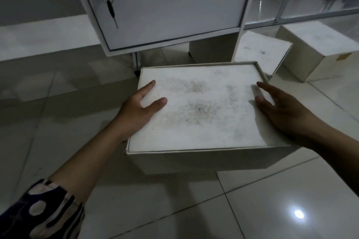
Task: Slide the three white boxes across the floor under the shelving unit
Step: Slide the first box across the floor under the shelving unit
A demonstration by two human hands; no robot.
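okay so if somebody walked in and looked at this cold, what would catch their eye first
First, the big dusty white box in the middle of the tiled floor, with the left hand and right hand flat against its two sides. Behind it stands a white cabinet with keys hanging from its lock, and two more white boxes sit right of it.

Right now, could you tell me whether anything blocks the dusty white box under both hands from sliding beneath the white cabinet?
Possibly: the cabinet's thin metal leg stands just beyond the dusty white box's far left corner; the gap further right looks open.
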